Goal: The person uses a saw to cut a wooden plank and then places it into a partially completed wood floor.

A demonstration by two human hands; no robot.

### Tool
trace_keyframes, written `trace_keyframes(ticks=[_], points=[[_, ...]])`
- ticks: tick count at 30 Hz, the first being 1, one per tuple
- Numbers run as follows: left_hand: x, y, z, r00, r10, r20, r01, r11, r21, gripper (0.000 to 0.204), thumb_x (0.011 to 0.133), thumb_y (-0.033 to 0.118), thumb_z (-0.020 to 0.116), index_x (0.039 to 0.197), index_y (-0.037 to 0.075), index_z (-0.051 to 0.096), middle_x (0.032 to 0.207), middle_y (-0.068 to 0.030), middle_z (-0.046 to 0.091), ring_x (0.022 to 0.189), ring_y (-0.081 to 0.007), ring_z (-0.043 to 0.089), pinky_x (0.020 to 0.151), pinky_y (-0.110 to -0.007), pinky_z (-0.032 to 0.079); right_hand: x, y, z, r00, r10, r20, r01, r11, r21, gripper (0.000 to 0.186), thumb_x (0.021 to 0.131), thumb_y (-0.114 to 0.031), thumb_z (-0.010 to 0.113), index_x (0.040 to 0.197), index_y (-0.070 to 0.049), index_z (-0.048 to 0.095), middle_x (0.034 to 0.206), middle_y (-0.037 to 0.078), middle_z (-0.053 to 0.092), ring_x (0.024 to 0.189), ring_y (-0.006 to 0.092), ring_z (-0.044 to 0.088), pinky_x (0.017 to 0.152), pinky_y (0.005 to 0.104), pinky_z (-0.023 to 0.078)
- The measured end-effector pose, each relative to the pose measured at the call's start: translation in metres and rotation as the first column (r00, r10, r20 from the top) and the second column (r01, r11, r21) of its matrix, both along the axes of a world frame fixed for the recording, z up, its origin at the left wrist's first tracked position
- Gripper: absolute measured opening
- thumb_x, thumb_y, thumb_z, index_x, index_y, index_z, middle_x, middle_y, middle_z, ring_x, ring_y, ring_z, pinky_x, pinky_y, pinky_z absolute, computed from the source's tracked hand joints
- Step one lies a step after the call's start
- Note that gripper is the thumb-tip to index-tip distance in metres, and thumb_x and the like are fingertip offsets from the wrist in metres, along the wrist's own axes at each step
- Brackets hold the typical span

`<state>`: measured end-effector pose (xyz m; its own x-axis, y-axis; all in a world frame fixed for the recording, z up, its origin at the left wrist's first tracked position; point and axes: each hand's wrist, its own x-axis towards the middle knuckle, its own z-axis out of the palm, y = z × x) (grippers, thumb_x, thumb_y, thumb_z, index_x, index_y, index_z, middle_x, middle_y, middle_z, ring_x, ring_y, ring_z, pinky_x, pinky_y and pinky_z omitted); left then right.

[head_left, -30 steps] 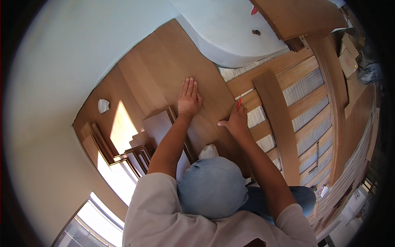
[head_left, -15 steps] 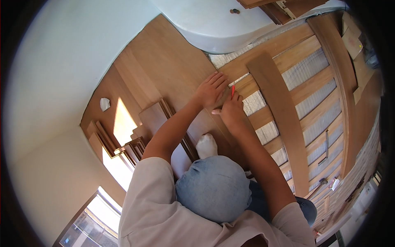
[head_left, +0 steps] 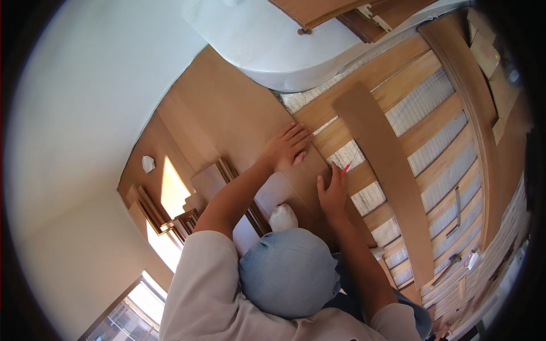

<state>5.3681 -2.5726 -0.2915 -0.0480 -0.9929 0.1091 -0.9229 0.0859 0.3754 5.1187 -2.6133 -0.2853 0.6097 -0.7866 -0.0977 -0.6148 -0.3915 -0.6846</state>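
My left hand (head_left: 287, 149) lies flat on the brown wooden flooring (head_left: 239, 94), fingers stretched out near its right edge. To its right and nearer me, my right hand (head_left: 333, 193) is raised with a slim red pencil or marker (head_left: 345, 169) between its fingers. The exact kind of this red stick is too small to tell. Beyond the flooring's edge, spaced wooden slats (head_left: 352, 180) lie with whitish, textured material between them. A long brown plank (head_left: 382, 148) rests crosswise over the slats, just right of my right hand.
Stacked planks (head_left: 226, 173) lie left of my white-covered foot (head_left: 282, 217), with more boards (head_left: 185, 223) farther left. A crumpled white piece (head_left: 148, 164) is by the wall. At right lie a metal square (head_left: 456, 213) and a hammer (head_left: 447, 268). A white covered block (head_left: 250, 45) stands at the far side.
My hands have drawn apart: the right one came back toward me with the red stick, while the left stayed on the flooring, slightly nearer. The whole view has shifted a little.
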Motion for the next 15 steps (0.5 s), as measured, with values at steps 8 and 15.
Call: trace_keyframes(ticks=[8, 15], points=[[0.0013, -0.0047, 0.0025, 0.985, -0.150, -0.090, 0.150, 0.989, -0.005, 0.065, 0.093, 0.038, 0.060, 0.149, 0.006, 0.049, 0.156, -0.0123, 0.047, 0.148, -0.0297, 0.039, 0.127, -0.047, 0.025, 0.0032, 0.0093, -0.0100, 0.995, -0.019, -0.100, -0.005, 0.972, -0.236, 0.053, 0.097, -0.024, 0.058, 0.143, 0.002, 0.050, 0.124, 0.029, 0.056, 0.108, 0.0458, 0.054, 0.094, 0.0543, 0.046], [0.0022, -0.0024, 0.0004, 0.989, -0.123, -0.077, 0.124, 0.992, 0.002, 0.060, 0.094, 0.035, 0.058, 0.145, 0.006, 0.052, 0.150, -0.0132, 0.052, 0.144, -0.0295, 0.043, 0.126, -0.047, 0.026, 0.0042, 0.0104, -0.0071, 0.985, 0.018, -0.169, -0.048, 0.983, -0.175, 0.054, 0.096, -0.023, 0.057, 0.143, 0.002, 0.048, 0.125, 0.029, 0.056, 0.105, 0.0457, 0.054, 0.092, 0.0549, 0.045]])
